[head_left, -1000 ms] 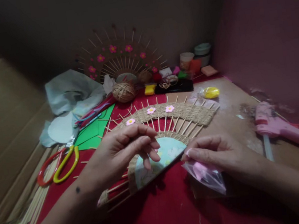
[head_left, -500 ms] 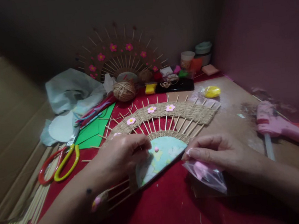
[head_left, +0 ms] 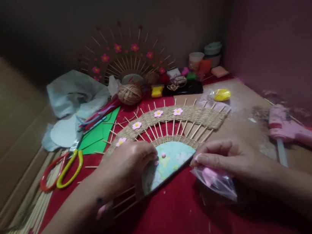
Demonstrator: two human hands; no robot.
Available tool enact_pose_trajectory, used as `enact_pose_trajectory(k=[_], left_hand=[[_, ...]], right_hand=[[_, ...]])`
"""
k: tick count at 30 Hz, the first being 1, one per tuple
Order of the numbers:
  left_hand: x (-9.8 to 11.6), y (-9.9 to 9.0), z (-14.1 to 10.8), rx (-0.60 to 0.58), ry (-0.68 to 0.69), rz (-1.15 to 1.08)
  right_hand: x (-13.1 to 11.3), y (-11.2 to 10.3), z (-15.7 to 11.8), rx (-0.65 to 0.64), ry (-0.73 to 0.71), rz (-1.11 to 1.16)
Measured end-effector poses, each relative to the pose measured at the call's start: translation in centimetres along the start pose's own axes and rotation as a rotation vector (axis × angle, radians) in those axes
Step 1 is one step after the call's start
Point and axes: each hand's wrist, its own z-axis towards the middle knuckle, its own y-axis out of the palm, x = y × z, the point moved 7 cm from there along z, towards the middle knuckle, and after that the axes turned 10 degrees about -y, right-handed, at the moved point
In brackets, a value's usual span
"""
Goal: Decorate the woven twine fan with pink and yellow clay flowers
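A woven fan-shaped piece (head_left: 210,116) with thin sticks and pink flowers lies in front of me. Its base is a pale blue patterned half-disc (head_left: 176,160). My left hand (head_left: 132,156) is over the half-disc's left side, fingers pinched together; whatever is between them is hidden. A small pink ball (head_left: 163,155) sits on the half-disc, and another pink ball (head_left: 156,163) shows just below the left fingertips. At the half-disc's right corner, my right hand (head_left: 224,156) grips a clear plastic bag (head_left: 226,190) with pink clay (head_left: 209,176) inside. A pink bit shows at its thumb tip.
Scissors (head_left: 69,168) with red and yellow handles lie left, beside thin strips (head_left: 41,208). A pink glue gun (head_left: 285,123) lies right. Behind are a twine ball (head_left: 129,93), a yellow clay packet (head_left: 222,94), a cup (head_left: 196,61) and another flowered fan (head_left: 126,57).
A second pink ball now shows on the half-disc by my left fingertips. My left hand has shifted slightly, revealing more of the leftmost upper flower. The right hand stays with the bag.
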Motion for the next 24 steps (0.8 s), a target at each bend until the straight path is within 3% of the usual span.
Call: enact_pose_trajectory(k=[3,8,12,17,21,24], left_hand=[[0.2,-0.4,0.0,0.02,-0.028,0.016],[2.4,-2.2,-1.3,0.219,0.058,-0.195],[5.0,-1.7,-2.4,0.187,0.192,-0.367],[7.2,-0.3,-2.6,0.141,0.274,-0.394],[7.7,-0.3,-3.2,0.292,0.354,-0.341],[7.9,-0.3,-3.5,0.334,0.38,-0.299]], right_hand=[[0.1,0.0,0.1,-0.01,-0.012,-0.005],[-0.2,0.2,0.3,-0.068,-0.037,-0.09],[-0.2,0.7,0.1,-0.148,-0.049,-0.123],[-0.2,1.8,-0.1,-0.24,-0.066,-0.158],[-0.5,2.3,-0.2,-0.278,-0.09,-0.167],[-0.2,2.3,-0.3,-0.297,-0.052,-0.131]])
